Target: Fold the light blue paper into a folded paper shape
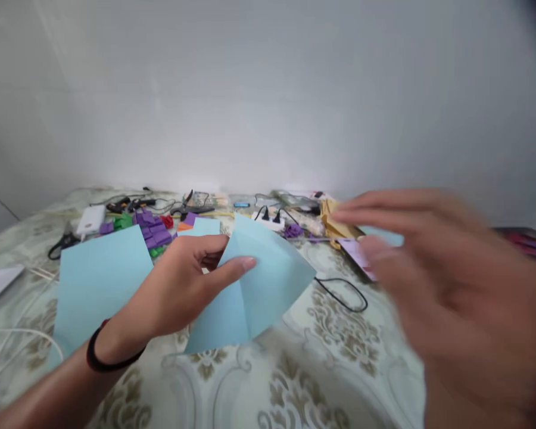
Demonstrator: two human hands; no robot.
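Note:
My left hand (196, 274) pinches a light blue paper sheet (272, 280) between thumb and fingers. The sheet is raised above the table and has a crease down its middle, with its two halves bent at an angle. On the right, close to the camera, my right hand (446, 280) is smeared by motion. A thin pale line (312, 239), like a slim rod, runs leftward from near its thumb tip; whether the hand holds it I cannot tell. Another light blue sheet (102, 286) lies flat, partly behind my left forearm.
Purple folded paper pieces (152, 229), black scissors (65, 243), a white box-like device (92, 219) and a power strip (270, 221) with plugs lie farther back. A phone-like tablet (357, 257) and a black cord loop (346, 295) are right of the raised sheet. A patterned cloth (223, 393) covers the table.

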